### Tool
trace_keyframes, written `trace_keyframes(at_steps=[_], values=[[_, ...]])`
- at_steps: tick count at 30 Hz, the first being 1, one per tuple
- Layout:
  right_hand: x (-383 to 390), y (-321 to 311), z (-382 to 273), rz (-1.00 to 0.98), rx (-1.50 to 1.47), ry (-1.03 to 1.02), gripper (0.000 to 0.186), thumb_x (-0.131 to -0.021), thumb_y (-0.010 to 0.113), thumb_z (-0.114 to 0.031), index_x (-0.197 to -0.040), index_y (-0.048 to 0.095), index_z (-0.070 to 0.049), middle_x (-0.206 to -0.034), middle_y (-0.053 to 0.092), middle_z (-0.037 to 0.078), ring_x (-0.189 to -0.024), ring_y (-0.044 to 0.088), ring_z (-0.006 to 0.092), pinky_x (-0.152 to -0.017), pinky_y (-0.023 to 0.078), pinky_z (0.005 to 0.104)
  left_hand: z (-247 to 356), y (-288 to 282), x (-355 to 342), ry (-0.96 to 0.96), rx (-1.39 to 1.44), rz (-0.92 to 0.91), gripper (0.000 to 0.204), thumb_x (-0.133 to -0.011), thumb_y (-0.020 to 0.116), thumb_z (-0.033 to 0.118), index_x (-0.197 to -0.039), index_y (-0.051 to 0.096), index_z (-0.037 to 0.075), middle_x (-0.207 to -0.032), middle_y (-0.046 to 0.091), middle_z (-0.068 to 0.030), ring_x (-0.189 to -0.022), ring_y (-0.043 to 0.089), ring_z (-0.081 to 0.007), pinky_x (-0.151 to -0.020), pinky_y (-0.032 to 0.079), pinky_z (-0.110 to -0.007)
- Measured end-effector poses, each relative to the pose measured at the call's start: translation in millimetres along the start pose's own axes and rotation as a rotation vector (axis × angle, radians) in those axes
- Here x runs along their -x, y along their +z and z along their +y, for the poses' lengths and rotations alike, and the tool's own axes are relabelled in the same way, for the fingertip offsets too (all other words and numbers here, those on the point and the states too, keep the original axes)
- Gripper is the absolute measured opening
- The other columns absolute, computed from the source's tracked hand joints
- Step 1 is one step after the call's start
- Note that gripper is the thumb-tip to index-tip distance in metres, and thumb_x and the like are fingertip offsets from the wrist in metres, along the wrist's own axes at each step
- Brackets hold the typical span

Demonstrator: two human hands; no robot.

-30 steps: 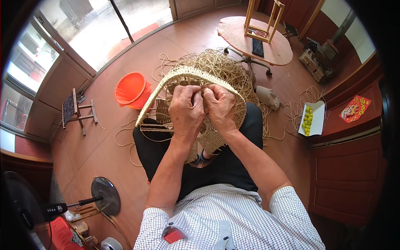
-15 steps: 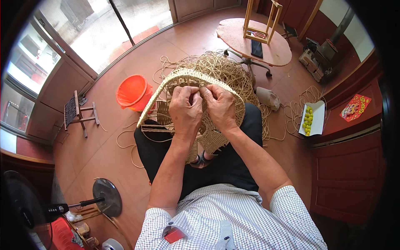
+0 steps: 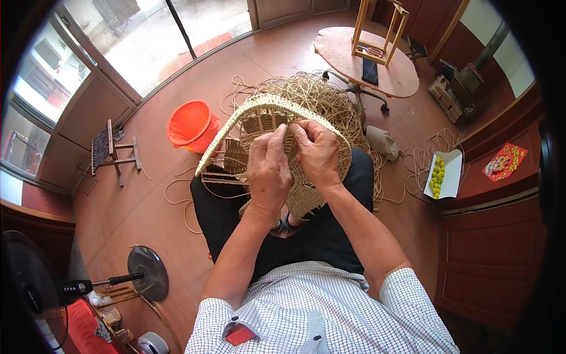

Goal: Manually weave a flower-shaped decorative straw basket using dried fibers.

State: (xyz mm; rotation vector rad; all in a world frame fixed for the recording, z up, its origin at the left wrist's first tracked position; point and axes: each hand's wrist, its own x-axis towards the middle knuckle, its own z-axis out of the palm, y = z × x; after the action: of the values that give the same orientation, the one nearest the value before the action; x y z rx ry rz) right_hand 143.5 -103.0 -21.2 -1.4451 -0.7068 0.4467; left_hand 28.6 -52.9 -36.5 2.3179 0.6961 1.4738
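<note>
Pinching woven piece point(image 3: 303, 199) w/ rt. hand point(image 3: 318, 154), lt. hand point(image 3: 268, 174) half-curled, can't tell if gripping; btwn. bucket point(image 3: 190, 123) & tray point(image 3: 452, 168) w/ fruit point(image 3: 438, 176).

The forearms point(image 3: 239, 253) angle inward, left hand point(image 3: 269, 171) and right hand point(image 3: 319, 152) close together, backs up, fingers point(image 3: 276, 140) bent.

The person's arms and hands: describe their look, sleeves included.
The left hand and right hand are bare, with no gloves or watch showing. The forearms are uncovered too, below short sleeves of white cloth with a fine dark check.
</note>
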Motion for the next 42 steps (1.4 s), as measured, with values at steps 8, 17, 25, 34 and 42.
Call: trace_keyframes(at_steps=[8, 17, 25, 34, 42], values=[[0, -1, 4, -0.018, -0.024, 0.007, 0.018, -0.11, 0.074, -0.015, -0.11, 0.079, 0.002, -0.075, 0.071, -0.002, -0.059, 0.058, 0.0026, -0.052, 0.046, 0.0245, 5, 0, 12, 0.015, -0.179, -0.127, 0.058, -0.091, 0.068, -0.008, -0.149, 0.067, 0.001, -0.127, 0.067, -0.016, -0.119, 0.065, -0.0367, -0.105, 0.053, -0.048], [1, -4, 14, -0.034, -0.096, 0.004, 0.018, -0.109, 0.074, -0.014, -0.112, 0.079, 0.003, -0.083, 0.074, -0.001, -0.063, 0.059, 0.0018, -0.055, 0.048, 0.0224, 10, 2, 21, 0.124, -0.423, -0.178, 0.059, -0.095, 0.066, 0.007, -0.153, 0.061, -0.004, -0.136, 0.062, -0.0159, -0.128, 0.063, -0.0324, -0.11, 0.056, -0.042], [4, -5, 6, -0.021, -0.059, 0.015, 0.018, -0.11, 0.074, -0.015, -0.113, 0.079, 0.003, -0.084, 0.073, -0.002, -0.065, 0.057, 0.0007, -0.055, 0.046, 0.0218, 19, 0, 16, 0.036, -0.398, -0.194, 0.059, -0.095, 0.066, 0.006, -0.153, 0.061, -0.002, -0.137, 0.061, -0.0157, -0.128, 0.061, -0.0324, -0.11, 0.053, -0.043], [4, -6, 8, 0.017, 0.105, -0.076, 0.02, -0.109, 0.075, -0.015, -0.114, 0.079, 0.004, -0.087, 0.078, 0.003, -0.074, 0.066, 0.0056, -0.064, 0.055, 0.0259, 15, -5, 19, -0.022, -0.216, -0.166, 0.064, -0.091, 0.064, -0.003, -0.154, 0.063, 0.002, -0.138, 0.063, -0.0152, -0.121, 0.061, -0.036, -0.109, 0.049, -0.047], [3, -2, 11, 0.039, 0.129, -0.073, 0.019, -0.108, 0.076, -0.014, -0.114, 0.079, 0.004, -0.09, 0.08, 0.007, -0.08, 0.071, 0.0083, -0.072, 0.059, 0.0287, 13, -5, 24, 0.032, -0.332, -0.192, 0.061, -0.094, 0.066, 0.004, -0.154, 0.061, 0.0, -0.141, 0.061, -0.0142, -0.127, 0.06, -0.0328, -0.111, 0.05, -0.045]])
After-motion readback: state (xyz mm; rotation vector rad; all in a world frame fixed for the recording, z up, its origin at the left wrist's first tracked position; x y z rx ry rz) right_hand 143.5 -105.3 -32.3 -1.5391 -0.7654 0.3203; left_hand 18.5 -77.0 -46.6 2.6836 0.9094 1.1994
